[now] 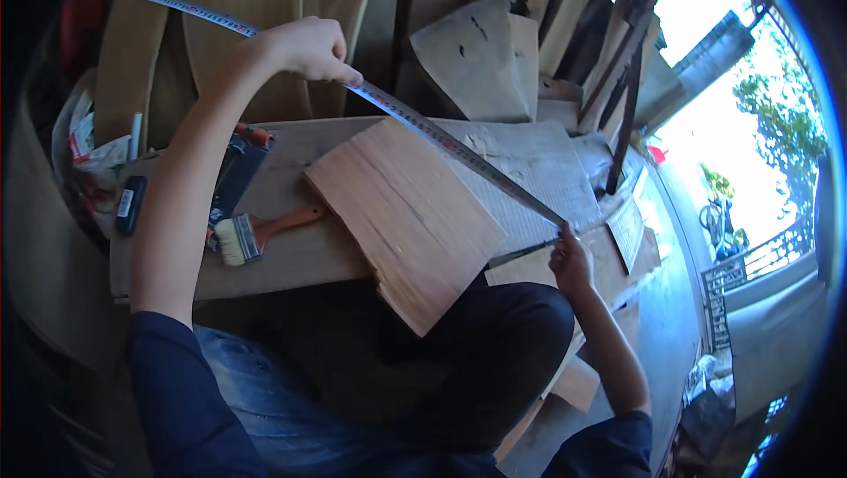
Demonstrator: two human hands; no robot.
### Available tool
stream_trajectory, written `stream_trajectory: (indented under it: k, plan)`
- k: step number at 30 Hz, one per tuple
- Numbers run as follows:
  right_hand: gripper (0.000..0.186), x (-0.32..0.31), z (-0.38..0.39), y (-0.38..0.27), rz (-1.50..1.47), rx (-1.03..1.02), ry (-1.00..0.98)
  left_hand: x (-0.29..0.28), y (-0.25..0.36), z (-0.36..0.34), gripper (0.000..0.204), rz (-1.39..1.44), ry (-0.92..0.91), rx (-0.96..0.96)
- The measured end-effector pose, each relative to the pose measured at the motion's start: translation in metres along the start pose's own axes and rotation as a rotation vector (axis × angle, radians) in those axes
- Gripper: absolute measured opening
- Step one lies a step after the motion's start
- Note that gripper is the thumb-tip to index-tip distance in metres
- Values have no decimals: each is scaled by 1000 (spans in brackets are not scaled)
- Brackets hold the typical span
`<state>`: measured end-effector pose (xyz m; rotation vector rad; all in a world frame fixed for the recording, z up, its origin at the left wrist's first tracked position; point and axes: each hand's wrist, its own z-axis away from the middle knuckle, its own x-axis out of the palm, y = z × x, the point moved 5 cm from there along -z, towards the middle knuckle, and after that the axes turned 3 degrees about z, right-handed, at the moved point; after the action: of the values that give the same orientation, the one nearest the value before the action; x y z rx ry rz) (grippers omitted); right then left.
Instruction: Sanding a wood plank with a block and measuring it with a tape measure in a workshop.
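A long, thin steel ruler (415, 122) slants through the air from upper left to lower right, above a wooden board (406, 213). My left hand (311, 50) is closed on it partway along, and its free end juts out beyond my wrist at the upper left. Lower and to the right, my right hand (572, 259) pinches the other end near my knee. The board has a wavy grain and a rough lower-left edge. It lies tilted across the bench (300, 257), its near corner reaching over the edge toward my lap.
A paintbrush (256, 235) with pale bristles lies left of the board, beside a dark tool with an orange end (251, 135). A small dark box (131, 204) sits at the bench's left. Several planks (243, 28) lean along the back; metal bars (631, 72) stand at right.
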<state>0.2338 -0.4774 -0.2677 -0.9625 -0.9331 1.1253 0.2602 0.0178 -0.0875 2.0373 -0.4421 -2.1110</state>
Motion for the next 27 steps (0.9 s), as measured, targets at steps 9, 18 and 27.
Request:
stream_trajectory:
  k: [9, 18, 27]
  plan:
    - [34, 74, -13, -11, 2181, -669, -271, 12, -14, -38, 40, -142, 35, -32]
    - [36, 172, -69, -19, 1719, -508, -859, -6, -79, -36, 32, -63, 57, 174]
    - [38, 151, -60, -18, 1242, -493, -972, -1, -43, -30, 17, -65, 199, 126]
